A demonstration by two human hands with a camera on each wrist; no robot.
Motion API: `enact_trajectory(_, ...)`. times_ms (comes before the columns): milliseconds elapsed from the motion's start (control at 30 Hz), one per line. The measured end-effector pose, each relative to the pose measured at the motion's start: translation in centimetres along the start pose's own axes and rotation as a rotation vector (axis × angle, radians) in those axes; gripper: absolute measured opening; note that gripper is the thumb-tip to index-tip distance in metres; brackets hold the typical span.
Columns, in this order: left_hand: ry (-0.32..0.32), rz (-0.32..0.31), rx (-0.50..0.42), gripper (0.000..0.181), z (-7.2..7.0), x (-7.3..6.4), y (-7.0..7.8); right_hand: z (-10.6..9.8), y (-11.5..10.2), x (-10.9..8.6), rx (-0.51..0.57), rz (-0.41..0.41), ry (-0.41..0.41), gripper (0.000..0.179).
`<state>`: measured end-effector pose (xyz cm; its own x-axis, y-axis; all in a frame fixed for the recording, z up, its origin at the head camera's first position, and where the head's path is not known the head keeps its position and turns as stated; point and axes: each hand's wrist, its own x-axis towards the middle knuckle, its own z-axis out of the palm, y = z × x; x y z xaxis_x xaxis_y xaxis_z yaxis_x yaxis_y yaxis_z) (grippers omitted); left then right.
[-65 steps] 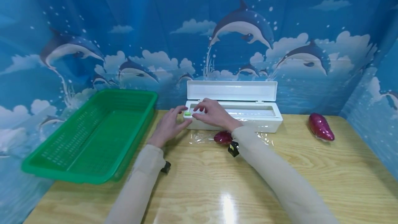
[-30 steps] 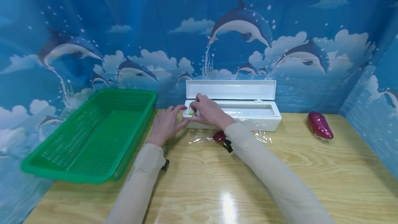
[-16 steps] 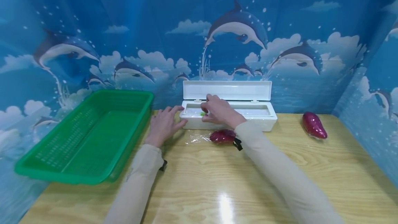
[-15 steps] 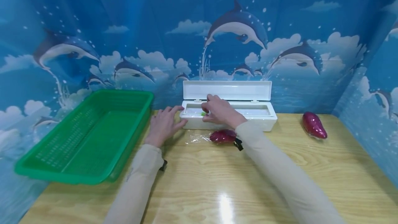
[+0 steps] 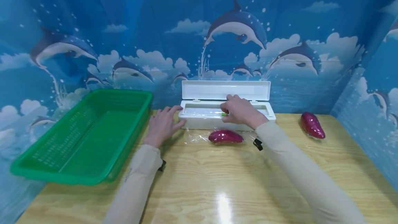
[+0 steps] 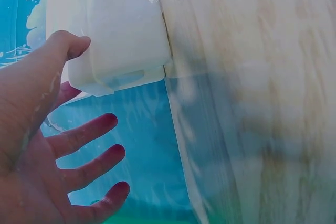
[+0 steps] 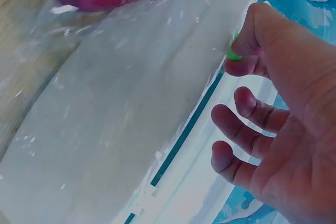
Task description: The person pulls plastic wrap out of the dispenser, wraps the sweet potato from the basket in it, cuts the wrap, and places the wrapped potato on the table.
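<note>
A white cling film dispenser box (image 5: 199, 123) stands near the back wall, its lid (image 5: 226, 90) raised. My right hand (image 5: 240, 111) pinches the small green slider (image 7: 234, 51) on the box's front rim between thumb and forefinger, its other fingers loosely bent. At the box's left end rests my left hand (image 5: 162, 127); thumb and forefinger touch the corner and the other fingers are spread. Clear film (image 7: 121, 93) hangs over the front onto the table. On it, just before the box, lies a purple sweet potato (image 5: 225, 136).
A large green basket (image 5: 116, 161) takes up the table's left side. A second purple sweet potato (image 5: 312, 125), wrapped in shiny film, lies at the back right. Behind the wooden table (image 5: 192, 189) hangs a blue dolphin-print sheet (image 5: 174, 27).
My right hand has slid the green slider rightward along the rim, from the left end to about mid-box. The sweet potato in front is now fully uncovered. My left hand stays at the left end.
</note>
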<state>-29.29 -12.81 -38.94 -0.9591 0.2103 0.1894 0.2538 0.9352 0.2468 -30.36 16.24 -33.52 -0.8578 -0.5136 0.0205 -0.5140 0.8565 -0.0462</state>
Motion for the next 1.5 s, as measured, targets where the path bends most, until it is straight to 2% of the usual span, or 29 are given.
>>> enact_trajectory(200, -0.007, 0.016, -0.004, 0.059, 0.0, 0.0, 0.2, -0.3, 0.2, -0.7, -0.040, 0.009, -0.001, 0.018)
enact_trajectory(567, 0.005, 0.009, 0.009, 0.059, -0.4, -0.2, 0.5, -0.5, 0.3, -1.2, -0.058, 0.024, 0.003, 0.018)
enact_trajectory(1200, -0.008, -0.013, 0.028, 0.059, -0.4, -0.3, 0.2, -0.7, 0.0, -1.1, -0.070, 0.070, -0.028, 0.015)
enact_trajectory(1333, -0.004, -0.005, 0.027, 0.058, -0.4, -0.2, 0.6, -1.0, 0.7, -1.8, -0.089, 0.093, -0.037, 0.016)
enact_trajectory(1500, -0.006, -0.014, 0.045, 0.058, -0.5, -0.3, 0.6, -1.2, 3.0, -3.8, -0.100, 0.121, -0.043, 0.022)
